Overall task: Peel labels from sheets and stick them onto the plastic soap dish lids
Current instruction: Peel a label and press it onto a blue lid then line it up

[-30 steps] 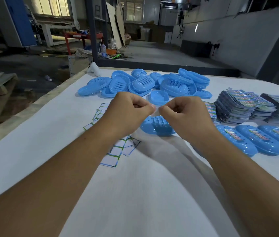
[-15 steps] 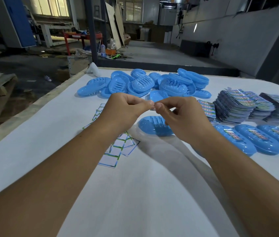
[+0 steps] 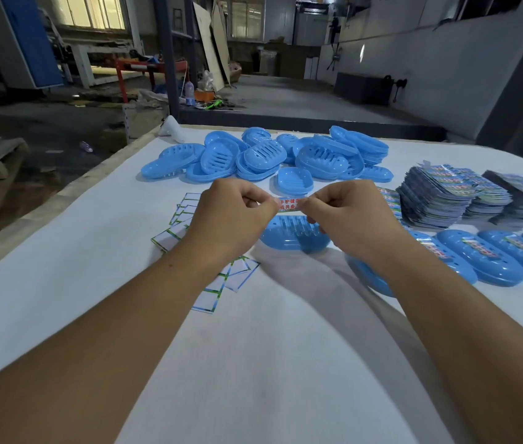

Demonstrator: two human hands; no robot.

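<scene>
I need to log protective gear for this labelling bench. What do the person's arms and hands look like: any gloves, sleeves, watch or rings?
Both forearms are bare up to the picture's lower edge: no sleeve or cuff shows. The left hand and the right hand wear no gloves. No watch, bracelet or wristband shows on either wrist, and no ring on the fingers that can be seen. The fingertips are curled inward, so their undersides stay hidden.

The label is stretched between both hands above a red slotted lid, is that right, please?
Not quite: the lid is blue, not red, as the head view shows. The label is indeed held stretched between the left hand and right hand above it.
</scene>
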